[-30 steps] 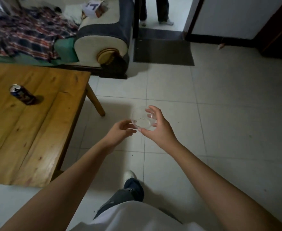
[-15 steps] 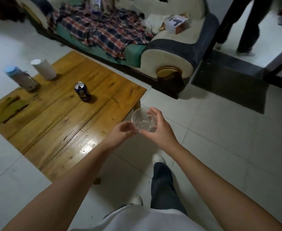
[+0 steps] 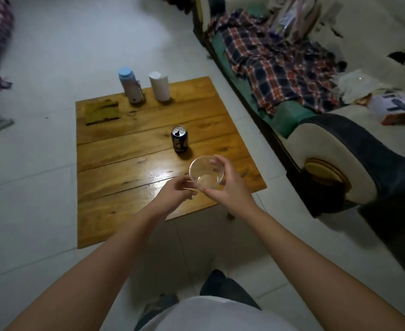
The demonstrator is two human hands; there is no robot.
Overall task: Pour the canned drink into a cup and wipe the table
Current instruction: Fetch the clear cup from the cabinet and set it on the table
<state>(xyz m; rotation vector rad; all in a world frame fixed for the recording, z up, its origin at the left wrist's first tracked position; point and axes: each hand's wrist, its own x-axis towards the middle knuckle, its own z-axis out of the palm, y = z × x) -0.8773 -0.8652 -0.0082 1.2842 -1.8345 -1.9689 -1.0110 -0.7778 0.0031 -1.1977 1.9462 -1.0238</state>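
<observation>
My right hand grips a clear plastic cup, which is empty and held upright above the near right part of the wooden table. My left hand hovers just left of the cup with loosely curled fingers, its fingertips at the cup's lower side. A dark blue drink can with its top open stands upright on the table, a little beyond the cup. A yellow-green cloth lies flat at the table's far left corner.
A bottle with a light blue lid and a white cylinder stand at the table's far edge. A sofa with a plaid blanket runs along the right. White tiled floor surrounds the table.
The view has swung left and the table now lies straight ahead. Both hands with the cup have come over the table's near right part, close to the can.
</observation>
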